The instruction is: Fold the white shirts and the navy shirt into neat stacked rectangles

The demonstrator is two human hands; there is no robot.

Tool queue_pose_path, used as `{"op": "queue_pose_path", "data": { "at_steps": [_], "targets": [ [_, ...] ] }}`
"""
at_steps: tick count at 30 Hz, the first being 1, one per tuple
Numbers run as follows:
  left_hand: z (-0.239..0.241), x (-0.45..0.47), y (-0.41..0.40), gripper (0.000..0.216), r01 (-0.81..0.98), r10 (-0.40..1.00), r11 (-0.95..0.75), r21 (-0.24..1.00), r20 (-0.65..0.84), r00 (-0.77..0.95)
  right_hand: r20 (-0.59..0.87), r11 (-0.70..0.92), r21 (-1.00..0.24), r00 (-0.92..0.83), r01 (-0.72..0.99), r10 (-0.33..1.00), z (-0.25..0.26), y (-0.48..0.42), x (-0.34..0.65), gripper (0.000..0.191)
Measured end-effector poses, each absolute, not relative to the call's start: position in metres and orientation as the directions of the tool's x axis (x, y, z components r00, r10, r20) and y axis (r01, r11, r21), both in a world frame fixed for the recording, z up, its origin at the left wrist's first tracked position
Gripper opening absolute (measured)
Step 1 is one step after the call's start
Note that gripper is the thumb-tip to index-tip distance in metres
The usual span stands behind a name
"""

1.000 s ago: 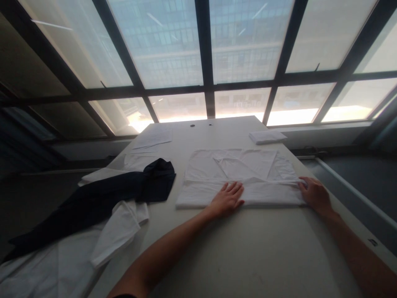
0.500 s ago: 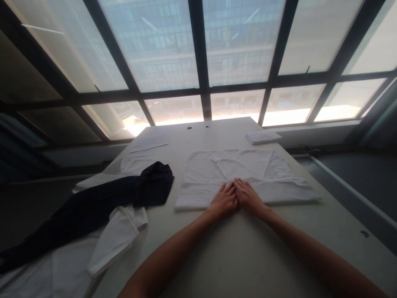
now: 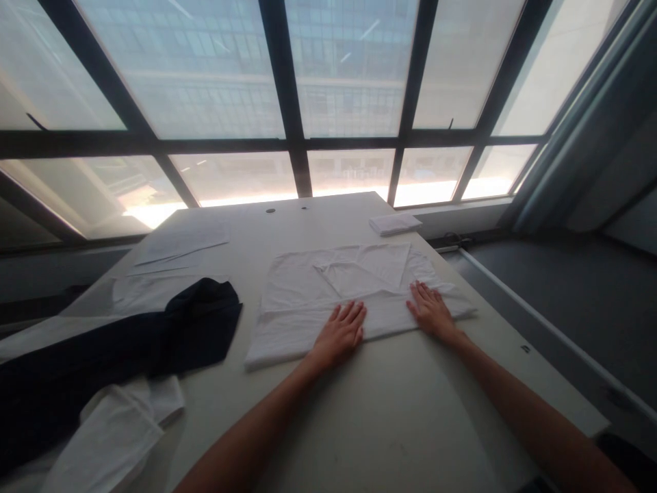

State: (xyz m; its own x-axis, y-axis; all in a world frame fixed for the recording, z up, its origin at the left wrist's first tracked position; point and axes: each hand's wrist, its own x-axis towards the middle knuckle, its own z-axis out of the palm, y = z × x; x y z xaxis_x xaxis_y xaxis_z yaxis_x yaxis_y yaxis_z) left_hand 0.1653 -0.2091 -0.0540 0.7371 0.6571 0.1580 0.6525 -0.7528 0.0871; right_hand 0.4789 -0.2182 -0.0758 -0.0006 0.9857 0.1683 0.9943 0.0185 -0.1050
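While both bare hands rest on the work, the white garment point(image 3: 295, 281) lies folded into a broad, flat shape on the white table point(image 3: 405, 404), its right end close to the table's right edge. A turned-up band runs along the side nearest the person; light creases and a slanting fold show on the part beyond it.

The left hand point(image 3: 341, 332) lies palm down on this band, near its middle, fingers extended and slightly parted. The right hand point(image 3: 432, 311) is laid likewise toward the garment's right end, fingers straight and a little spread — neither hand is seen to pinch the fabric. The two hands are apart, with a stretch of band exposed between them.

Along the table's left edge, a dark garment point(image 3: 195, 329) lies in a loose heap over white fabric, with a pale sleeve-like piece point(image 3: 110, 431) at its near side. Sheets of paper point(image 3: 179, 241) lie toward the far left corner. A small folded white cloth point(image 3: 394, 224) sits at the right edge, toward the far right corner.
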Motion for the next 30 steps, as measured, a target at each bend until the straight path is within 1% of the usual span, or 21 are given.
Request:
{"op": "queue_pose_path", "data": {
  "at_steps": [3,6,12,14,17,21,23,26,30],
  "targets": [
    [-0.055,0.165,-0.208,0.053,0.653,0.659,-0.752,0.092,0.153,0.737,0.186,-0.063,-0.069,0.075,0.996,0.98,-0.081,-0.219,0.517,0.062],
    [-0.055,0.165,-0.208,0.053,0.651,0.657,-0.753,0.096,0.148,0.739,0.198,-0.131,-0.063,0.141,0.989,0.97,-0.084,-0.22,0.536,0.064],
    [-0.054,0.165,-0.209,0.053,0.651,0.661,-0.75,0.117,0.154,0.735,0.262,-0.307,-0.122,0.329,0.944,0.907,-0.084,-0.222,0.537,0.069],
    [-0.052,0.166,-0.211,0.052,0.658,0.672,-0.741,0.134,0.145,0.727,0.29,-0.336,-0.142,0.363,0.931,0.885,-0.085,-0.224,0.537,0.069],
    [-0.05,0.165,-0.211,0.056,0.701,0.721,-0.691,0.176,0.109,0.684,0.331,-0.306,-0.157,0.342,0.939,0.879,-0.089,-0.228,0.542,0.068],
    [-0.048,0.144,-0.205,0.064,0.818,0.84,-0.539,0.203,0.05,0.541,0.369,-0.237,-0.196,0.295,0.952,0.881,-0.1,-0.226,0.554,0.071],
    [-0.049,0.123,-0.203,0.065,0.861,0.878,-0.476,0.179,0.041,0.477,0.389,-0.202,-0.219,0.275,0.955,0.879,-0.104,-0.224,0.558,0.074],
    [-0.05,0.083,-0.208,0.064,0.912,0.918,-0.396,0.107,0.065,0.391,0.409,-0.174,-0.245,0.265,0.954,0.873,-0.107,-0.222,0.561,0.077],
    [-0.051,0.032,-0.219,0.063,0.961,0.959,-0.275,0.023,0.08,0.273,0.387,-0.189,-0.24,0.272,0.952,0.881,-0.106,-0.221,0.56,0.078]
  ]
}}
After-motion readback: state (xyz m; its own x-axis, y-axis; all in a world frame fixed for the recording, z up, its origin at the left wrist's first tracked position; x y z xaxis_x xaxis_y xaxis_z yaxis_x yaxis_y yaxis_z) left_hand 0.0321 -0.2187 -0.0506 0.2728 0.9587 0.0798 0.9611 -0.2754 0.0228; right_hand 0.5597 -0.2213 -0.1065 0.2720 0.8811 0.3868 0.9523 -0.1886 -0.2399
